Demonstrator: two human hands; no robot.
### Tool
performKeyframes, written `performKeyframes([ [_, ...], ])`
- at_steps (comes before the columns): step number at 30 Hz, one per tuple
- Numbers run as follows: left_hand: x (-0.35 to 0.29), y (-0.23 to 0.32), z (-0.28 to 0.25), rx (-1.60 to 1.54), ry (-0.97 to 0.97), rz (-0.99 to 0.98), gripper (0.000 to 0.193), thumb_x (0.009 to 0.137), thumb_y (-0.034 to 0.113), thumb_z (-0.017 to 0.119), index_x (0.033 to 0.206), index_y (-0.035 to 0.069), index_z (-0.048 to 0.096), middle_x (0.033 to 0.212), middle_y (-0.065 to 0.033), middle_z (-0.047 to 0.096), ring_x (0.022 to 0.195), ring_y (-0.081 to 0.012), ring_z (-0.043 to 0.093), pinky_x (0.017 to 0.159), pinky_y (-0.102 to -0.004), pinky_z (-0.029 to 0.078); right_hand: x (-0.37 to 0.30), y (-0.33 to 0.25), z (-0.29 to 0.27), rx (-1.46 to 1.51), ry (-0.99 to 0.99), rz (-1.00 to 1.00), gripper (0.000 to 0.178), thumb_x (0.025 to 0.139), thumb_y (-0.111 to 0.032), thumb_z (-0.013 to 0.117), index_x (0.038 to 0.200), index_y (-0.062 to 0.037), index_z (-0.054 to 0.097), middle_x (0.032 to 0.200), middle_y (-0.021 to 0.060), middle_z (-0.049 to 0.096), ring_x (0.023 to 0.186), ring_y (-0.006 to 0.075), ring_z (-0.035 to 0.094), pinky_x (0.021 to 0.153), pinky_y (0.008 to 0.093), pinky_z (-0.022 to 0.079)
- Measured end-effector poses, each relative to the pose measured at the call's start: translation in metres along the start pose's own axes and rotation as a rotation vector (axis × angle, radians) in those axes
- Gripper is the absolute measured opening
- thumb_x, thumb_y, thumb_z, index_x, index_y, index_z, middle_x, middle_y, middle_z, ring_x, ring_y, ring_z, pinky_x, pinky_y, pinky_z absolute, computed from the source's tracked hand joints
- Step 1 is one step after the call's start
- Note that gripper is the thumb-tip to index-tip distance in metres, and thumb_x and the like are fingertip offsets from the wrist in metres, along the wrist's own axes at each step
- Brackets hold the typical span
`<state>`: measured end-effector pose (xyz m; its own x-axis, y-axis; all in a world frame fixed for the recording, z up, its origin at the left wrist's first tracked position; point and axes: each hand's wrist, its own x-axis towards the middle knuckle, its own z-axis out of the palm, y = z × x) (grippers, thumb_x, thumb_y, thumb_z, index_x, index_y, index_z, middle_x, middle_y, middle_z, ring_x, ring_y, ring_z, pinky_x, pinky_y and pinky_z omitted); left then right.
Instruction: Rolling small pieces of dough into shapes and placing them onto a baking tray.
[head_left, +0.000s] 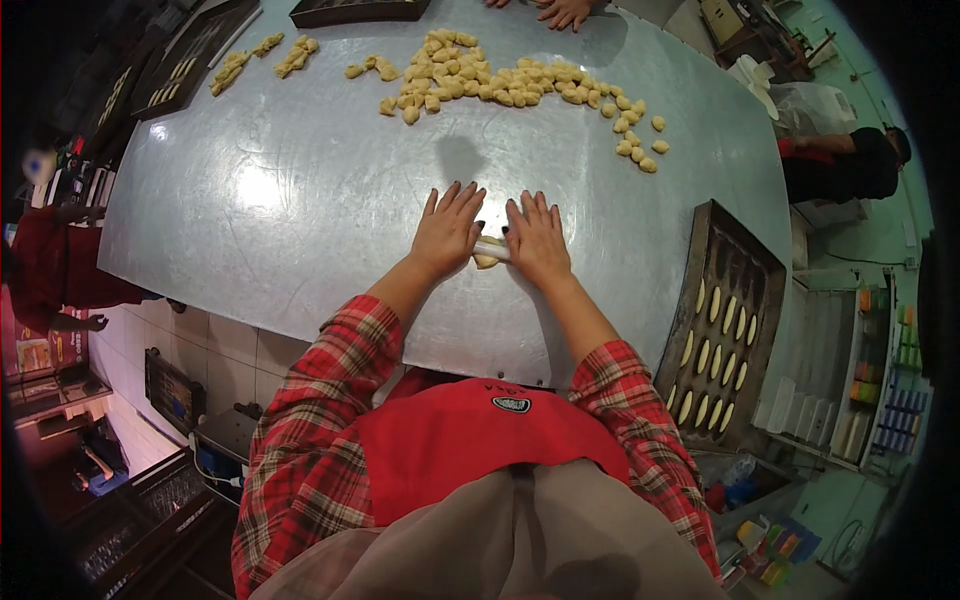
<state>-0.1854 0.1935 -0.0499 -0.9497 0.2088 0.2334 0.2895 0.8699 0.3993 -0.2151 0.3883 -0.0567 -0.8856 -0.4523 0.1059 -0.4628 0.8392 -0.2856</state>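
Observation:
A pale rolling pin (494, 251) lies crosswise over a small flattened piece of dough (485, 263) on the metal table, near its front edge. My left hand (447, 232) rests flat over the pin's left end, fingers stretched forward. Over the right end lies my right hand (538, 240), open too, with its fingers spread. Both palms hide the ends of the pin, and only its middle shows between the thumbs. Part of the dough is covered by the pin.
A heap of dough balls (450, 75) spreads across the far side of the metal table (300, 190). To my right is a dark tray (717, 335) with rows of long dough pieces. Another person's hands (563, 12) reach the far edge. Other people stand left and right.

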Motion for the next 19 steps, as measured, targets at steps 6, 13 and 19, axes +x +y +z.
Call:
performKeyframes([
  [6,-0.043,0.015,-0.013,0.015,-0.090,0.078,0.059,0.089,0.026,0.059,0.139,-0.001,0.042,0.148,-0.0167,0.038,0.139,-0.0370,0.031,0.114,-0.0534,0.022,-0.056,-0.022,-0.002,0.001,0.067,-0.083,0.062,0.087,-0.027,0.057,0.139,0.0015,0.042,0.148,0.0226,0.035,0.141,0.0385,0.028,0.115,0.0536,0.020],
  [13,-0.122,0.031,-0.028,0.052,-0.216,0.101,0.077,0.084,0.036,0.065,0.143,-0.002,0.035,0.153,-0.0185,0.030,0.141,-0.0355,0.026,0.115,-0.0549,0.017,-0.127,-0.058,-0.009,0.127,0.008,-0.172,0.055,0.085,-0.017,0.056,0.136,0.0009,0.045,0.140,0.0190,0.045,0.132,0.0354,0.040,0.109,0.0487,0.030],
  [19,-0.157,0.020,-0.022,-0.048,-0.203,0.136,0.091,0.084,0.042,0.064,0.150,0.000,0.018,0.159,-0.0176,0.016,0.146,-0.0402,0.015,0.115,-0.0594,0.006,-0.140,-0.039,-0.016,0.131,0.015,-0.307,0.048,0.083,-0.011,0.055,0.131,-0.0104,0.054,0.121,0.0110,0.056,0.109,0.0283,0.055,0.088,0.0428,0.043],
])
